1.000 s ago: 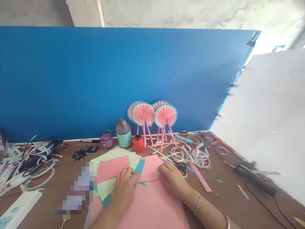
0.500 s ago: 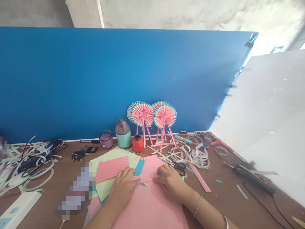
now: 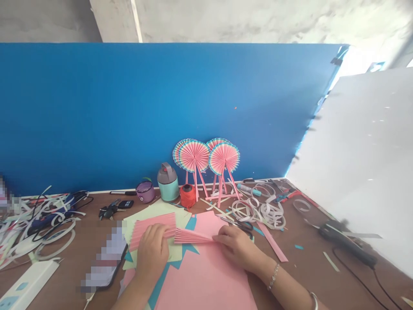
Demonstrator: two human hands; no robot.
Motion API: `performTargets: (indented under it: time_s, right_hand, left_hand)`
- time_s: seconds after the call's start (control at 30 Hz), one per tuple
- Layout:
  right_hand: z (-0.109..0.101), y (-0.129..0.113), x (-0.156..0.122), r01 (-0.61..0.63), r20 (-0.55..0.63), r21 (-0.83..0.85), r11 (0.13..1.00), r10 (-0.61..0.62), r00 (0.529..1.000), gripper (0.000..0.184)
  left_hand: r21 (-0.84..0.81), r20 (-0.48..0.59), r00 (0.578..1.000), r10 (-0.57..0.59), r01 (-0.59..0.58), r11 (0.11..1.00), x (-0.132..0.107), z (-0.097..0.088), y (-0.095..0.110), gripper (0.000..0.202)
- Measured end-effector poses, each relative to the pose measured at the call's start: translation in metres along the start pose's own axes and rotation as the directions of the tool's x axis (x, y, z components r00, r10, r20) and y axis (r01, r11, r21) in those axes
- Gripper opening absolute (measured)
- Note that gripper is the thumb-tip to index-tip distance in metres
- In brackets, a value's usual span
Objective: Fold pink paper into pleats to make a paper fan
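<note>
My right hand (image 3: 237,247) pinches the right end of a narrow pleated pink paper strip (image 3: 193,236), whose folds fan out toward the left. My left hand (image 3: 152,249) lies over a wider pleated pink paper sheet (image 3: 143,228), fingers extended across its right part; the thumb side shows, and the fingertips are only partly visible. That sheet rests on pale green paper (image 3: 176,254). Below both hands spreads a stack of flat pink paper (image 3: 206,280), with blue paper (image 3: 159,282) showing at its left edge.
Pink paper fans on stands (image 3: 225,158) stand at the back beside a red string spool (image 3: 187,196), a teal container (image 3: 168,189) and a purple cup (image 3: 145,191). Scissors (image 3: 247,226), white strip coils (image 3: 272,215) and a glue gun (image 3: 346,243) lie right. A phone (image 3: 108,258) and power strip (image 3: 30,284) lie left.
My left hand has moved left, off the middle, onto the wider pleated sheet. The narrow pleated strip now shows in my right hand, its left end fanned open. The view has shifted slightly.
</note>
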State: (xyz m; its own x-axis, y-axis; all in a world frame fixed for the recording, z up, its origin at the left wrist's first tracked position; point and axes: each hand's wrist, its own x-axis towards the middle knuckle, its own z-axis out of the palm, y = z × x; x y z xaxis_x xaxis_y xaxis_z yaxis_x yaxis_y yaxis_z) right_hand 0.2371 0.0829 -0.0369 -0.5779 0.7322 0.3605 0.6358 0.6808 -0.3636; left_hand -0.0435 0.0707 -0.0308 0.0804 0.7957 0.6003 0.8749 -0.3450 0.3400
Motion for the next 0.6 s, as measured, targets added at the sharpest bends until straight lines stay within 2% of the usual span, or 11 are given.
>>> performTargets:
  time_s: [0.07,0.17,0.3,0.37,0.43,0.5,0.6]
  right_hand:
    - [-0.001,0.001,0.001,0.007,-0.089,0.188,0.982,0.01,0.996,0.042]
    - [-0.006,-0.002,0.003,0.01,-0.193,0.411,0.912,0.076,0.978,0.037]
    - [-0.008,-0.004,0.005,-0.093,-0.172,0.561,0.823,0.226,0.959,0.029]
    - [-0.006,-0.002,0.005,-0.134,-0.149,0.601,0.788,0.276,0.949,0.026]
    - [-0.003,0.001,0.005,-0.16,-0.132,0.624,0.764,0.306,0.943,0.025]
    - [-0.001,0.002,0.004,-0.183,-0.112,0.631,0.754,0.322,0.94,0.027]
    - [-0.002,0.001,0.004,-0.206,-0.062,0.641,0.74,0.317,0.946,0.029]
  left_hand:
    - [-0.097,-0.033,0.996,-0.08,0.076,0.992,0.0,0.001,0.002,0.021]
    - [-0.246,0.032,0.991,-0.129,0.133,0.96,-0.002,0.002,0.008,0.013]
    - [-0.384,-0.069,0.953,-0.294,0.247,0.89,-0.003,-0.002,0.014,0.006]
    - [-0.437,-0.093,0.934,-0.345,0.273,0.857,-0.002,-0.004,0.015,0.008]
    - [-0.485,-0.065,0.93,-0.362,0.288,0.826,-0.001,-0.005,0.017,0.012]
    - [-0.536,-0.01,0.933,-0.361,0.299,0.789,0.0,-0.004,0.02,0.02]
    - [-0.619,0.11,0.945,-0.309,0.308,0.723,-0.002,0.0,0.025,0.045]
